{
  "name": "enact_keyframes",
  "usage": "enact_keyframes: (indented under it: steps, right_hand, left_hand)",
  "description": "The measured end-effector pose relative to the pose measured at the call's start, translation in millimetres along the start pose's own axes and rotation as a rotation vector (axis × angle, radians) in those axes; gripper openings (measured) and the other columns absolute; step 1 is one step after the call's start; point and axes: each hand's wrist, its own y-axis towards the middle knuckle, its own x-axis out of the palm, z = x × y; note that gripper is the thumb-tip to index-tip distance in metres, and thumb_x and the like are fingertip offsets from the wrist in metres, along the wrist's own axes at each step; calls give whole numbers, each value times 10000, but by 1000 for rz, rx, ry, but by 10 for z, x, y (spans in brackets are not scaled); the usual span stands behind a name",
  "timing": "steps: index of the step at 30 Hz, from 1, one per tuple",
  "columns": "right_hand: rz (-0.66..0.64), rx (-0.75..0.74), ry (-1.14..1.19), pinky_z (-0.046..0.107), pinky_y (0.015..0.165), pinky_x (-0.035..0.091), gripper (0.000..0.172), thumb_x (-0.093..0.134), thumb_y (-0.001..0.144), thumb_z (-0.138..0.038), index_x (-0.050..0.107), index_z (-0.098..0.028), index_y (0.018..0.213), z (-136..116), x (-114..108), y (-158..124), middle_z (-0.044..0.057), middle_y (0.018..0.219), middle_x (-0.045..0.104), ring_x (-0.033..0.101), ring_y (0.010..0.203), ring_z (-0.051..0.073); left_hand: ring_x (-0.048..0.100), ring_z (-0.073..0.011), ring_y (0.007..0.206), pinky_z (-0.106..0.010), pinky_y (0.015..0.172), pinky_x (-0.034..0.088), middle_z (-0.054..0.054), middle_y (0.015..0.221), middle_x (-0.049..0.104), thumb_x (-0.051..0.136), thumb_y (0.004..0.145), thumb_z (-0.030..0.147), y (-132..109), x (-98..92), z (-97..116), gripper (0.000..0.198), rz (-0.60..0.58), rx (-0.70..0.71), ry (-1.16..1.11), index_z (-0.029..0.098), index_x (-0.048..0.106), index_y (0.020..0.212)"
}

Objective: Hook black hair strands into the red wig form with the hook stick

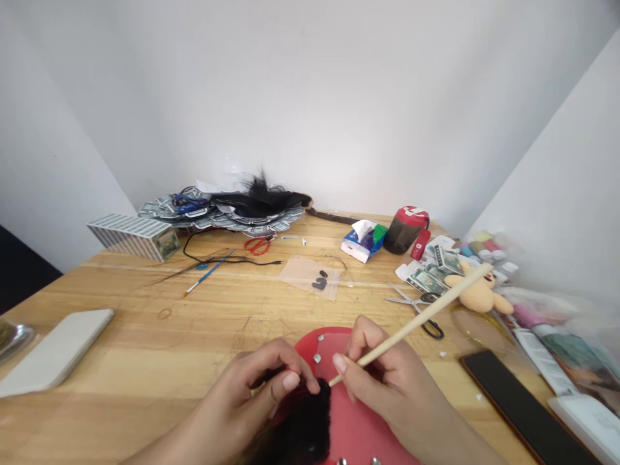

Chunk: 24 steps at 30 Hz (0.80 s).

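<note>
A red round board (356, 413) with silver studs lies at the front, and a black furry or hair-like piece (310, 429) rests on its left part. My left hand (264, 387) is curled over the far edge of this black piece; the index fingertip touches its corner, and whatever fine strands lie under the fingers cannot be made out. In my right hand (380, 374), a pale tapered wooden stick (426, 313) is gripped like a pen. Its narrow tip points down left, right by the corner of the black piece.
Scissors (409, 300), a plush toy (477, 290) and a dark phone (523, 407) lie on the right. A small plastic bag (303, 274) with dark bits, a blue brush (208, 274) and red-handled scissors (256, 245) lie beyond. A white slab (58, 349) is left; tissues (363, 242) and a red-lidded jar (405, 231) stand behind.
</note>
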Motion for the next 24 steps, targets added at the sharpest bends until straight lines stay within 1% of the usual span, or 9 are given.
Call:
enact_keyframes:
  steps: [2,8,11,13,15,16,18,21,24]
  right_hand:
    - [11,-6,-21,235,496,261,256,514,934,-228,391,-237,710,-10,2,1,-90,596,354,292,534,109]
    - [42,-21,-51,242,513,282,250,510,938,-276,401,-242,715,-2,-2,-8,-75,609,371,325,551,127]
    - [80,-16,-29,250,511,276,266,531,927,-310,399,-246,705,30,6,-7,-78,582,353,324,536,132]
    - [110,-11,-21,254,506,265,271,537,919,-331,397,-249,701,46,14,-4,-83,559,342,327,518,133]
    - [140,-14,-29,257,510,262,270,535,916,-339,397,-250,701,49,21,-2,-85,550,345,336,514,133]
    - [151,-14,-33,257,513,264,271,530,917,-342,398,-250,700,46,24,-2,-85,552,351,340,516,133]
    - [170,-12,-34,257,521,275,276,525,922,-352,400,-249,698,36,29,-4,-82,558,373,353,523,133]
    - [209,-3,-15,255,532,300,283,533,930,-367,414,-247,703,28,31,-8,-72,567,436,392,535,136]
    - [217,-12,1,254,538,329,287,537,936,-385,427,-246,711,36,31,-8,-55,587,505,424,547,141]
  left_hand:
    - [502,-125,619,-215,573,391,-19,776,621,513,947,582,1,-2,6,413,-2,-9,-3,202,668,899]
    - [485,-126,623,-221,578,380,-22,787,615,522,938,590,-3,-1,30,417,-20,-42,-45,201,668,900]
    - [424,-114,595,-214,538,332,-19,813,621,544,931,578,20,-29,22,396,-31,-57,-74,202,668,905]
    - [372,-110,579,-215,520,303,-4,793,590,554,920,587,52,-82,17,404,-21,-70,-53,197,655,900]
    - [338,-115,582,-218,521,292,24,727,509,547,896,636,92,-168,18,453,-27,-103,8,189,618,879]
    - [330,-118,590,-219,524,288,37,706,463,536,883,665,112,-222,21,479,-53,-134,49,189,591,870]
    - [325,-124,606,-219,533,285,49,699,406,516,863,699,148,-350,29,505,-143,-203,128,195,541,851]
    - [351,-126,621,-224,549,297,25,750,478,524,864,664,190,-575,21,466,-276,-266,219,199,510,828]
    - [399,-137,637,-233,573,323,8,756,540,562,868,562,223,-812,-46,374,-315,-285,332,197,521,799]
